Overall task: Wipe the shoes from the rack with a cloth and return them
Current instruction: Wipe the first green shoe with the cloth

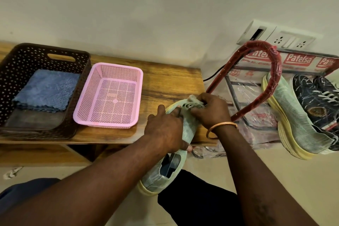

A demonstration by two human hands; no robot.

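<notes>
wooden table (170,79) stands against a pale wall (146,14). at its right front edge the left hand (165,130) grips a pale green shoe (161,174) around the middle, heel toward the person. right hand (211,111) pinches a small cloth (194,100) on the toe. bare wood lies between the toe and the pink basket (117,66).

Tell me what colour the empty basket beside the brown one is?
The basket is pink, clearest in the head view.
</notes>
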